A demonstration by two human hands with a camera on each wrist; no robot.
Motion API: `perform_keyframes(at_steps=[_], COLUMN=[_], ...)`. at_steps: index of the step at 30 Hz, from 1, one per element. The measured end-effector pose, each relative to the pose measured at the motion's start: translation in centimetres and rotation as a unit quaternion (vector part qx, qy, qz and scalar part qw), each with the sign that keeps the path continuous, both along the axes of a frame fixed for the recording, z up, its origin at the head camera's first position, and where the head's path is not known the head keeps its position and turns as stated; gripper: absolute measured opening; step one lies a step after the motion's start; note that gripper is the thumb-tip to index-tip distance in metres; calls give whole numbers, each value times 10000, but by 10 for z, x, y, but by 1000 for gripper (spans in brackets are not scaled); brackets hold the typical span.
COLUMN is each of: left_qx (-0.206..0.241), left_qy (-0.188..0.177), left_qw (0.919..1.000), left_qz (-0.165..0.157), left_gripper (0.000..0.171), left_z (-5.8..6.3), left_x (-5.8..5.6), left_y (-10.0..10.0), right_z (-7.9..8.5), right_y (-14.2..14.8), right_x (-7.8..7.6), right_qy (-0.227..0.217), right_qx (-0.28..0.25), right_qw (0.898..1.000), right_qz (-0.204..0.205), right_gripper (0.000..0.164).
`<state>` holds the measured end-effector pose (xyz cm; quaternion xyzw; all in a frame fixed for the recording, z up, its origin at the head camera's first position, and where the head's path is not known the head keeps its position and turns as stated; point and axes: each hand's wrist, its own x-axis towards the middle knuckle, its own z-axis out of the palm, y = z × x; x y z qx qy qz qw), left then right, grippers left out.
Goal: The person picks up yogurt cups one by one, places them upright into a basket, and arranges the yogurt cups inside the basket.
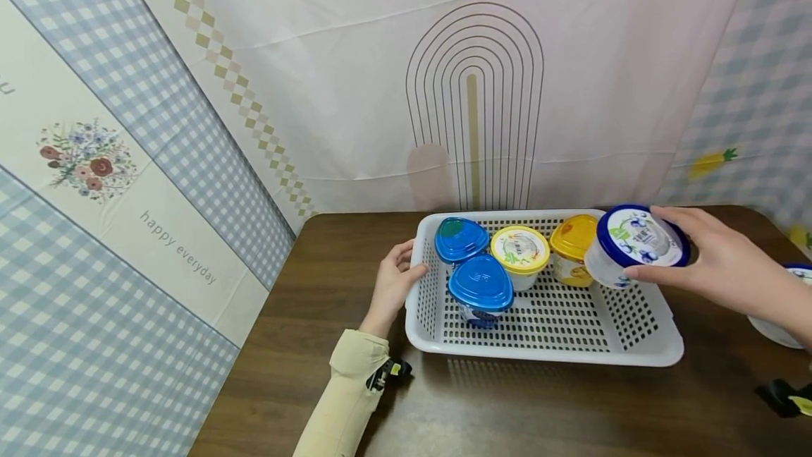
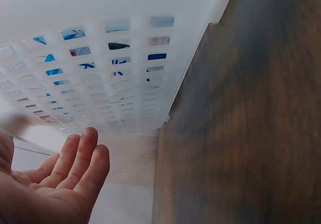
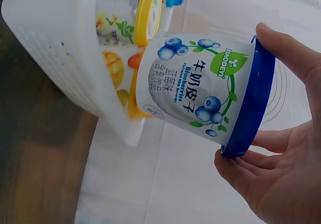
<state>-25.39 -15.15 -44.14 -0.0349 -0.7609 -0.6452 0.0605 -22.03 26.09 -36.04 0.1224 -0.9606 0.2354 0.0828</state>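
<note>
My right hand [image 1: 717,252] grips a blueberry milk-dessert cup [image 3: 198,83] by its dark blue lid, thumb on one side and fingers on the other. This cup is tilted above the right part of a white perforated basket [image 1: 539,357]. In the head view, a yellow-lidded cup [image 1: 520,249], an orange-yellow-lidded cup [image 1: 574,231] and two blue-lidded cups [image 1: 481,282] stand inside the basket. My left hand [image 1: 390,284] is at the basket's left end, thumb by the rim. The left wrist view shows its fingers [image 2: 83,158] loosely extended beside the outer wall.
Another cup [image 1: 777,330] with a blue lid stands on the brown wooden table [image 1: 304,316] at the far right, partly hidden by the right forearm. A patterned cloth [image 1: 355,90] hangs behind the table.
</note>
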Motion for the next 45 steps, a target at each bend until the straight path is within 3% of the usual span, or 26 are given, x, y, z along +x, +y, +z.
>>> perform_keyframes(at_steps=[11,27,34,45], left_qx=[42,121,157,126], left_qy=[-27,-43,-58,-56], left_qw=[10000,9999,9999,9999], left_qz=[-15,-47,-44,-25], left_gripper=[52,53,53,52], left_z=[0,1,0,-2], left_x=[0,1,0,0], left_y=[0,0,0,0], right_z=[0,-7,-17,-37], right_y=[-17,-35,-48,-60], right_x=[8,17,15,10], right_qy=[-429,-251,-320,-438], right_qx=[39,-101,257,206], right_qw=[9989,9956,9928,9905], right_qz=[207,892,1121,1289], right_gripper=[112,108,107,109])
